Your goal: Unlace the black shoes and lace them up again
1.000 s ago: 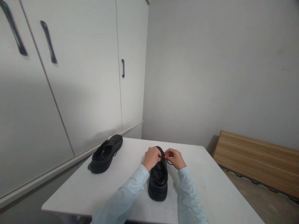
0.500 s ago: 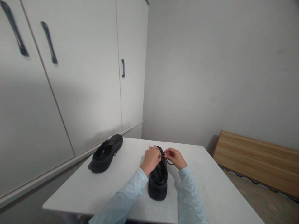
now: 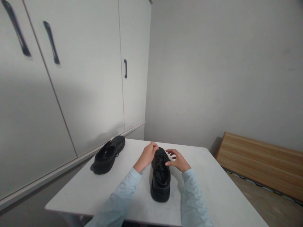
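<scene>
A black lace-up shoe (image 3: 160,189) stands on the white table, heel toward me and toe pointing away. Beside the left of its toe is my left hand (image 3: 148,155), fingers bent together; whatever lies between the fingertips is too small to make out. On the shoe's other side, my right hand (image 3: 179,161) has its fingers spread and curved, with the thumb at the edge of the shoe opening and nothing visible in the grasp. Dark laces (image 3: 161,157) lie across the top of the shoe between both hands.
A second black shoe (image 3: 102,167) stands at the table's left edge. The white table (image 3: 213,195) reaches toward a white cabinet (image 3: 94,78) on the left and a grey wall (image 3: 213,78) behind. A wood-grain board (image 3: 258,160) leans at the right, with a cable along its bottom.
My left hand has moved left and forward, off the middle of the shoe, uncovering the laces. My right fingers have opened and let go of the dark lace.
</scene>
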The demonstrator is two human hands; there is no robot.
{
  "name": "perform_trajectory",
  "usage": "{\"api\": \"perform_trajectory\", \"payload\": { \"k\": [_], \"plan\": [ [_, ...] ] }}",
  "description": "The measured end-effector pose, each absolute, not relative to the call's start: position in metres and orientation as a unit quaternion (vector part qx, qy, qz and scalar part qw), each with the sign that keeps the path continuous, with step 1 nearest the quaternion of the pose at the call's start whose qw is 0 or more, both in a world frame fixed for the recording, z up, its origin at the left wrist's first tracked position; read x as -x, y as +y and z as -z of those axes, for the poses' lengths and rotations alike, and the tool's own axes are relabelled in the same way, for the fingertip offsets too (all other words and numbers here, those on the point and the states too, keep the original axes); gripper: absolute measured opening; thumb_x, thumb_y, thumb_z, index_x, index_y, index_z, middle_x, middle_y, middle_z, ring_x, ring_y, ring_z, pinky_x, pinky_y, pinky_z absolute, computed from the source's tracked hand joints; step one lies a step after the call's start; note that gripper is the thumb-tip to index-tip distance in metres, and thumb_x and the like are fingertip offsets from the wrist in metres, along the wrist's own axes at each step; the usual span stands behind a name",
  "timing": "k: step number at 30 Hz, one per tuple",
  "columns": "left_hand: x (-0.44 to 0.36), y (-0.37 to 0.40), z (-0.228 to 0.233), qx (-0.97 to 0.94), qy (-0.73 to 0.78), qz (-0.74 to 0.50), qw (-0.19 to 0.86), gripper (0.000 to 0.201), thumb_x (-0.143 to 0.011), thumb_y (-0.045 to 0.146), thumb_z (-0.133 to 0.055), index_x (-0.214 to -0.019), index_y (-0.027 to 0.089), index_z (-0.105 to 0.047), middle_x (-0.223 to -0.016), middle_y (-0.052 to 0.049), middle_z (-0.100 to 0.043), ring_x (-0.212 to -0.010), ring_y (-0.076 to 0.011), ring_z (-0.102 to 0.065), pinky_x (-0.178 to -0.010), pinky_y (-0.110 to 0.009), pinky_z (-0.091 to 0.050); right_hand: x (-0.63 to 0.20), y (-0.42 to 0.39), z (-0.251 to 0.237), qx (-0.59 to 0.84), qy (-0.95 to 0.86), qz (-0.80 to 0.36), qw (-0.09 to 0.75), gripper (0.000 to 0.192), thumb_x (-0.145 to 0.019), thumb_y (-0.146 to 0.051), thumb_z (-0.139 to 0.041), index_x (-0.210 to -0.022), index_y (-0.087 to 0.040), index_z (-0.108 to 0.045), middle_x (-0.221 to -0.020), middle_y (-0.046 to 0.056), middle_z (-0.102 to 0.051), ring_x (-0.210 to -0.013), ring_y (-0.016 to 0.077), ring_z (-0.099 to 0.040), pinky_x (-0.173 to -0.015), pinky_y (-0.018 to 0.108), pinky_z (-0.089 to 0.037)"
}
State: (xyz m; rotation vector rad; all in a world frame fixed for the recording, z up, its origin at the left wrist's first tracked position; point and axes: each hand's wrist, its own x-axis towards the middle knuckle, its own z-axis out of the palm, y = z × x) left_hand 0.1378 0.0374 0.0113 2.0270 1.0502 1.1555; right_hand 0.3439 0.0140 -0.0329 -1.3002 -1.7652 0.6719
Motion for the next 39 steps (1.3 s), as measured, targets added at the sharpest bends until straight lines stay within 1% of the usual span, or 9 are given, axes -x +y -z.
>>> {"api": "perform_trajectory", "payload": {
  "k": [5, 10, 13, 15, 17, 20, 27, 35, 39],
  "plan": [
    [-0.131, 0.036, -0.013, -0.641, 0.295, -0.495, 0.508, 0.021, -0.084, 0.039, -0.050, -0.082, 0.018, -0.049, -0.088, -0.007, -0.063, -0.088, -0.0198, -0.061, -0.082, -0.036, -0.047, -0.342, 0.012, 0.032, 0.513, -0.714, -0.279, 0.386, 0.081, -0.050, -0.042, -0.080, -0.122, -0.025, -0.049, -0.129, 0.011, -0.048, -0.119, 0.0298, -0.044, -0.090, 0.046, -0.042],
    [-0.131, 0.025, -0.020, -0.566, 0.215, -0.497, 0.621, 0.032, -0.080, 0.049, -0.055, -0.084, 0.018, -0.047, -0.090, -0.007, -0.064, -0.088, -0.0191, -0.063, -0.087, -0.040, -0.046, -0.340, 0.011, 0.032, 0.500, -0.704, -0.337, 0.376, 0.081, -0.053, -0.042, -0.079, -0.124, -0.024, -0.045, -0.128, 0.013, -0.050, -0.117, 0.0302, -0.048, -0.088, 0.047, -0.043],
    [-0.130, 0.020, -0.024, -0.559, 0.213, -0.493, 0.632, 0.033, -0.079, 0.049, -0.057, -0.084, 0.018, -0.046, -0.090, -0.007, -0.065, -0.088, -0.0197, -0.064, -0.084, -0.040, -0.048, -0.339, 0.015, 0.034, 0.474, -0.696, -0.352, 0.409, 0.065, -0.061, -0.046, -0.073, -0.117, -0.022, -0.051, -0.120, 0.012, -0.057, -0.109, 0.0270, -0.054, -0.086, 0.043, -0.045],
    [-0.129, 0.018, -0.026, -0.561, 0.219, -0.489, 0.631, 0.034, -0.079, 0.050, -0.057, -0.084, 0.018, -0.046, -0.090, -0.007, -0.065, -0.089, -0.0202, -0.064, -0.083, -0.039, -0.049, -0.339, 0.020, 0.038, 0.475, -0.676, -0.341, 0.448, 0.047, -0.072, -0.051, -0.061, -0.107, -0.019, -0.056, -0.110, 0.012, -0.062, -0.102, 0.0239, -0.058, -0.084, 0.041, -0.046],
    [-0.128, 0.016, -0.027, -0.567, 0.223, -0.485, 0.627, 0.034, -0.079, 0.050, -0.056, -0.084, 0.018, -0.045, -0.089, -0.007, -0.065, -0.090, -0.0204, -0.063, -0.082, -0.038, -0.049, -0.340, 0.025, 0.042, 0.498, -0.643, -0.324, 0.483, 0.041, -0.078, -0.052, -0.052, -0.098, -0.018, -0.059, -0.097, 0.010, -0.067, -0.091, 0.0218, -0.062, -0.079, 0.038, -0.049],
    [-0.128, 0.014, -0.028, -0.576, 0.221, -0.481, 0.624, 0.033, -0.081, 0.049, -0.054, -0.083, 0.018, -0.044, -0.090, -0.007, -0.065, -0.089, -0.0198, -0.063, -0.080, -0.037, -0.049, -0.340, 0.033, 0.050, 0.529, -0.594, -0.301, 0.526, 0.038, -0.073, -0.050, -0.058, -0.092, -0.017, -0.060, -0.082, 0.008, -0.069, -0.075, 0.0203, -0.064, -0.070, 0.036, -0.051],
    [-0.128, 0.012, -0.029, -0.582, 0.218, -0.475, 0.623, 0.033, -0.081, 0.049, -0.054, -0.083, 0.019, -0.042, -0.087, -0.006, -0.064, -0.084, -0.0178, -0.063, -0.077, -0.034, -0.050, -0.331, 0.035, 0.055, 0.529, -0.589, -0.283, 0.541, 0.029, -0.064, -0.031, -0.065, -0.089, -0.017, -0.062, -0.069, 0.004, -0.068, -0.070, 0.0195, -0.064, -0.068, 0.036, -0.052],
    [-0.124, 0.015, -0.030, -0.574, 0.208, -0.495, 0.619, 0.029, -0.083, 0.045, -0.053, -0.085, 0.018, -0.044, -0.088, -0.007, -0.065, -0.090, -0.0196, -0.063, -0.080, -0.037, -0.050, -0.328, 0.033, 0.049, 0.528, -0.610, -0.248, 0.536, 0.029, -0.070, -0.034, -0.058, -0.093, -0.017, -0.065, -0.077, 0.006, -0.066, -0.073, 0.0186, -0.061, -0.067, 0.033, -0.049],
    [-0.122, 0.014, -0.033, -0.574, 0.210, -0.502, 0.611, 0.028, -0.084, 0.044, -0.051, -0.086, 0.017, -0.044, -0.088, -0.007, -0.066, -0.090, -0.0198, -0.064, -0.081, -0.037, -0.051, -0.325, 0.033, 0.050, 0.544, -0.627, -0.220, 0.513, 0.028, -0.071, -0.042, -0.059, -0.079, -0.017, -0.070, -0.084, 0.009, -0.067, -0.075, 0.0202, -0.060, -0.070, 0.034, -0.048]
  ]
}}
